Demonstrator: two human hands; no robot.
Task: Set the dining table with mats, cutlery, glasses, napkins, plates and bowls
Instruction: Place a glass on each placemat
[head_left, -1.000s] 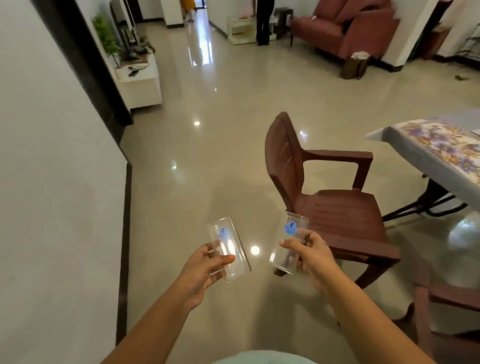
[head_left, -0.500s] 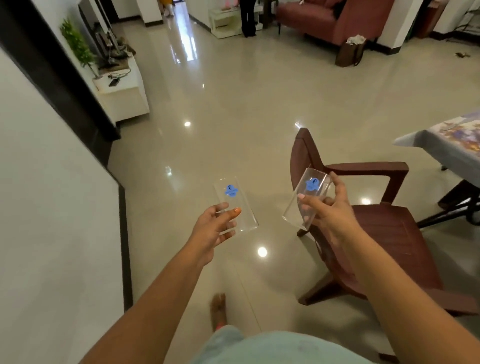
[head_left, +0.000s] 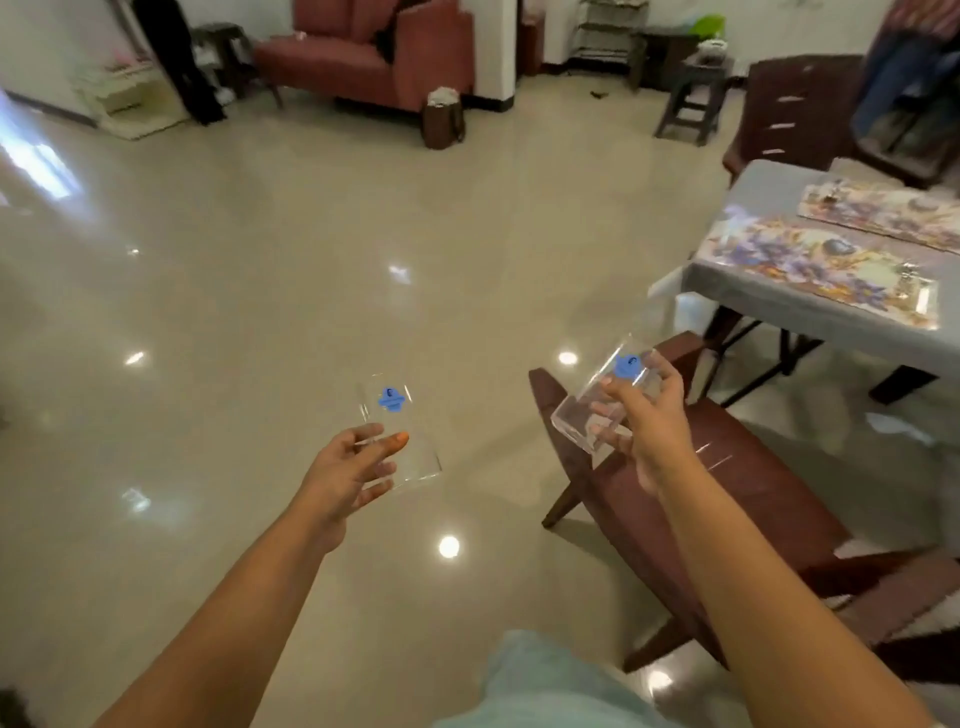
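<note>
Tiled floor (head_left: 311, 260), desk (head_left: 810, 312) w/ mats (head_left: 810, 265) ahead-right of both grips. Left hand (head_left: 345, 475) clamped on glass (head_left: 397, 431), right hand (head_left: 647, 415) on second glass (head_left: 608, 402), tilted for carrying, prob. to desk.

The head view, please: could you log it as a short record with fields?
left hand: holds a clear glass with a blue sticker
right hand: holds a second clear stickered glass, tilted
dining table: ahead right, grey cloth, two floral mats
chair: brown plastic, below the right hand
glasses on table: none visible
</note>
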